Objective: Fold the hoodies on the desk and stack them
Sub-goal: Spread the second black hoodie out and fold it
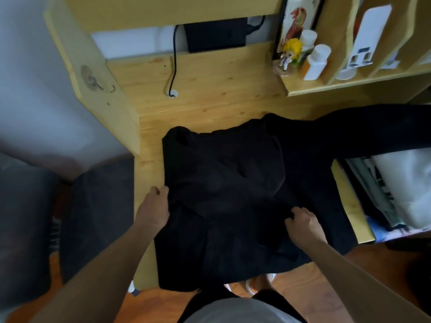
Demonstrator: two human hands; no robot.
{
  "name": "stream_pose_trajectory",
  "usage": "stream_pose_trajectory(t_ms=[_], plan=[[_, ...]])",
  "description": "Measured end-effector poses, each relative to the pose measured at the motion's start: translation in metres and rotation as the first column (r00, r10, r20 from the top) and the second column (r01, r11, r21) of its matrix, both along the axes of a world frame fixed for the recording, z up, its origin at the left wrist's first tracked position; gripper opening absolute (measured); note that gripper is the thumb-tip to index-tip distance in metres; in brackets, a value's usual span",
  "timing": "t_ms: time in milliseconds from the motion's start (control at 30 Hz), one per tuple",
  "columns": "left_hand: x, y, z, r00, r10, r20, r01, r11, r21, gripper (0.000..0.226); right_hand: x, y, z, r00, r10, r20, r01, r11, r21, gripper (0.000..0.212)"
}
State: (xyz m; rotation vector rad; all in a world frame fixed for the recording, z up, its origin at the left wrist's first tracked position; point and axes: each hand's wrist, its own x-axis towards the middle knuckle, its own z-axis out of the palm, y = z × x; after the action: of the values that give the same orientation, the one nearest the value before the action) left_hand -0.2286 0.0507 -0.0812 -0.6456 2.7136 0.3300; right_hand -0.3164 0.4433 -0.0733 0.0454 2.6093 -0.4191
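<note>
1. Currently, a black hoodie (224, 173) is lying partly folded on the wooden table (210, 89), with its near hem hanging over the front edge.
2. The left hand (154, 206) is resting at the garment's left edge; its fingers are curling onto the fabric, but how firm the grip is cannot be told.
3. The right hand (303, 223) is pinching a fold of cloth near the lower middle, its fingers bent around the fabric.
4. More black fabric (361, 129) is extending toward the right and overlapping the garment being worked; whether it is a sleeve or a second hoodie cannot be told.
5. Risk: the overhanging hem is likely to drag the hoodie off the table if both hands release together.
6. Risk: the overlapping black cloth may be getting caught into the fold, producing an uneven bundle.
7. Risk: a wide sweep toward the far right could be disturbing the bottles (316, 62) and figurine (290, 53) on the shelf (349, 86).
</note>
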Motion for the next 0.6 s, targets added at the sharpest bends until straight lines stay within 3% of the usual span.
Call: stream_pose_trajectory(t_ms=[67,133,200,267,333,400,500,600], plan=[[0.000,0.002,0.003,0.996,-0.075,0.049,0.082,0.985,-0.153,0.026,0.006,0.000,0.008,0.994,-0.101,-0.043,0.098,0.993,-0.067,0.018],[-0.011,0.005,0.014,0.986,-0.111,-0.125,0.082,0.973,-0.216,0.016,0.010,0.001,0.018,0.981,-0.147,-0.123,0.130,0.982,-0.140,0.024],[-0.031,0.007,0.020,0.935,-0.139,-0.325,0.089,0.982,-0.164,0.023,0.008,0.002,0.023,0.976,-0.161,-0.148,0.131,0.972,-0.192,0.027],[-0.058,0.007,0.021,0.908,-0.163,-0.386,0.154,0.987,-0.055,0.047,0.003,0.001,0.022,0.991,-0.123,-0.057,0.111,0.978,-0.179,0.019],[-0.088,-0.001,0.019,0.925,-0.235,-0.298,0.236,0.971,-0.036,0.068,-0.002,-0.001,0.019,0.992,-0.103,0.079,0.113,0.984,-0.138,0.015],[-0.119,-0.016,0.016,0.942,-0.300,-0.153,0.293,0.954,-0.067,0.074,-0.006,-0.001,0.014,0.981,-0.131,0.145,0.151,0.979,-0.134,0.030],[-0.151,-0.045,0.024,0.934,-0.350,0.066,0.355,0.929,-0.099,0.047,-0.010,-0.007,0.016,0.984,-0.145,0.105,0.160,0.976,-0.147,0.030],[-0.168,-0.075,0.040,0.901,-0.398,0.174,0.433,0.853,-0.290,0.032,-0.012,-0.019,0.028,0.985,-0.169,0.037,0.173,0.955,-0.242,0.019]])
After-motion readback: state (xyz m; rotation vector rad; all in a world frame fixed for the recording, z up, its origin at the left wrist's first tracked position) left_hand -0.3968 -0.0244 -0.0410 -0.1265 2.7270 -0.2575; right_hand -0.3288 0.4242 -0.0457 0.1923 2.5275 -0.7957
